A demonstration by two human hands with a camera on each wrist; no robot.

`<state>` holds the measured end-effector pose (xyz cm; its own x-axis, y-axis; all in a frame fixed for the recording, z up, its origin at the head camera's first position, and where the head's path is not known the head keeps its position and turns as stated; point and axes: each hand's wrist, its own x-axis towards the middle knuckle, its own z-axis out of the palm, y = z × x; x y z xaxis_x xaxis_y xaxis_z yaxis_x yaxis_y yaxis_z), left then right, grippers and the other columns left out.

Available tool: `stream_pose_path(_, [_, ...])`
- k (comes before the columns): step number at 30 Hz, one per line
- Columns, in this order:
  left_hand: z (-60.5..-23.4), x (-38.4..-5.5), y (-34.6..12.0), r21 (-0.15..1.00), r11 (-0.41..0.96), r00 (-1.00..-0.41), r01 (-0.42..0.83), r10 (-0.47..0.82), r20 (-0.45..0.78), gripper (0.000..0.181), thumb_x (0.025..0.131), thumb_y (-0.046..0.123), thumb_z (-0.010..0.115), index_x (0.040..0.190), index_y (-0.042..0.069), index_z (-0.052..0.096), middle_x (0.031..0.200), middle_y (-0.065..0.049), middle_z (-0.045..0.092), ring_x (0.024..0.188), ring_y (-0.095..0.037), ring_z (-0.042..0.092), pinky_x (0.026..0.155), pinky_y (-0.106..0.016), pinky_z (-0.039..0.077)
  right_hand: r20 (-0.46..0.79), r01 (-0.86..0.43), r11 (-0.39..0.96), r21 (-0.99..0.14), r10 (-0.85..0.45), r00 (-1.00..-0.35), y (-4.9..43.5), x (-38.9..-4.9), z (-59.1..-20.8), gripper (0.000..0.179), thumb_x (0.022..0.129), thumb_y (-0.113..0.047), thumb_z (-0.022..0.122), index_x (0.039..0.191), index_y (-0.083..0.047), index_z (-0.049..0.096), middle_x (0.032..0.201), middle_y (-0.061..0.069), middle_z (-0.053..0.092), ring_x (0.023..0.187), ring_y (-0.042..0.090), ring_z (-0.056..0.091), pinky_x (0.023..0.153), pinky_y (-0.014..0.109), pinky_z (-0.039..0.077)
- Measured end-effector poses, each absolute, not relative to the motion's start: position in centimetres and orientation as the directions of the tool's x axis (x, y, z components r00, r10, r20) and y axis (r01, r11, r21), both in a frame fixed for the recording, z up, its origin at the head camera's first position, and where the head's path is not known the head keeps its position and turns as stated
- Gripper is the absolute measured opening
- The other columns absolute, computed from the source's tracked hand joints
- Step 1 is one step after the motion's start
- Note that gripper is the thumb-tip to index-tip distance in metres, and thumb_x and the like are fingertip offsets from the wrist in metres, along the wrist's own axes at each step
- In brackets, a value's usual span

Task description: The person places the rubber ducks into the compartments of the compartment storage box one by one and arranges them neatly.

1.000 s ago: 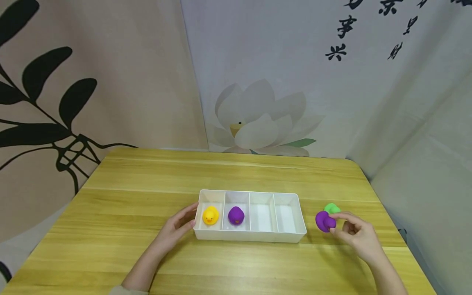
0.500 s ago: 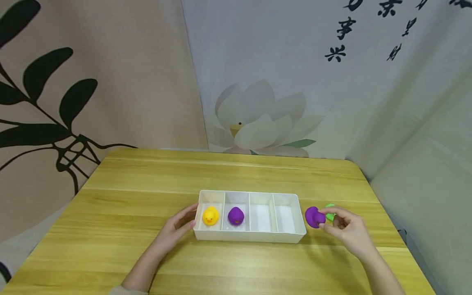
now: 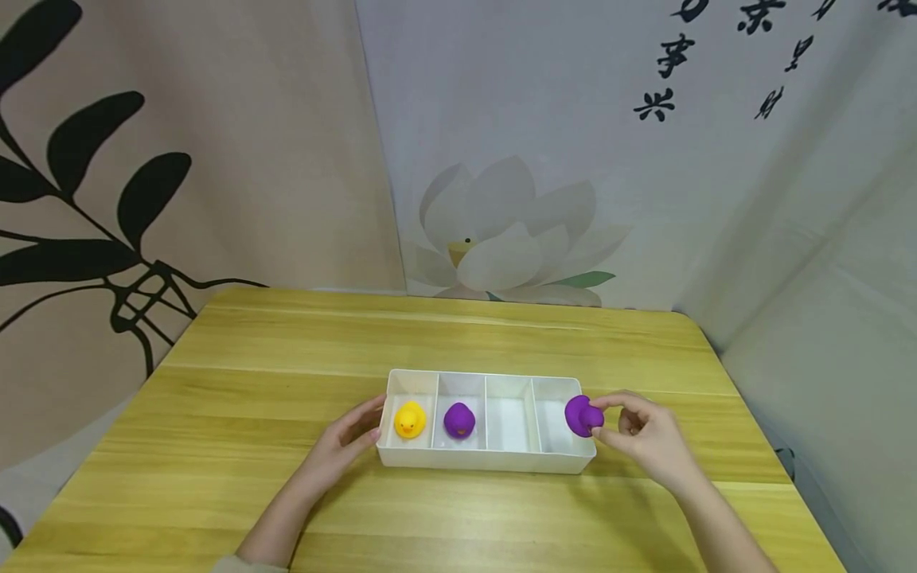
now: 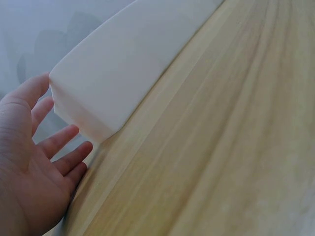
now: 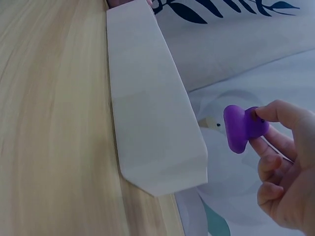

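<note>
1. While the right hand (image 3: pixel 648 440) clamped its fingers on the head, the smooth, rounded purple duck (image 3: pixel 576 417) hung above the right end of the white tray (image 3: pixel 487 461).
2. Tipped sideways, its head pointed toward that hand; the body's long axis ran crosswise to the fingers.
3. Fingers apart, the left hand (image 3: pixel 345 442) touched the tray's left end.

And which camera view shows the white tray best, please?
The head view: it looks down into the tray, so all four compartments are visible, though the purple toy in the right hand covers part of the last one. The left wrist and right wrist views show only its outer walls, not the inside.
</note>
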<state>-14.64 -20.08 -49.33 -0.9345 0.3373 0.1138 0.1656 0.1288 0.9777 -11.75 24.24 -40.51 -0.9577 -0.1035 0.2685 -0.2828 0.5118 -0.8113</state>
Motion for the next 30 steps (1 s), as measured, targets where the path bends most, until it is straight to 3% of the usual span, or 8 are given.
stream_pose_path(16, [-49.3,-14.6,-20.1,0.979,0.142,-0.942,0.149,0.323,0.097,0.049,0.097,0.016,0.057,0.144,0.010,0.043,0.136,-0.022,0.049,0.126,-0.039,0.044,0.092,-0.023,0.041,0.186,-0.258,0.413,-0.874,-0.206,-0.961,20.9,-13.3,-39.8,0.030,0.074,-0.004,0.081,0.101,-0.012,0.070,0.059,-0.002,0.042,0.054,0.010,0.040,0.046,0.023,0.032])
stream_pose_path(30, [-49.3,-14.6,-20.1,0.978,0.146,-0.941,0.152,0.324,0.097,0.049,0.097,0.017,0.057,0.144,0.011,0.043,0.136,-0.022,0.049,0.125,-0.039,0.044,0.092,-0.024,0.041,0.169,-0.285,0.466,-0.838,-0.276,-0.946,18.0,-14.8,-40.7,0.029,0.070,-0.003,0.082,0.095,-0.014,0.072,0.068,0.000,0.052,0.053,0.009,0.041,0.045,0.022,0.031])
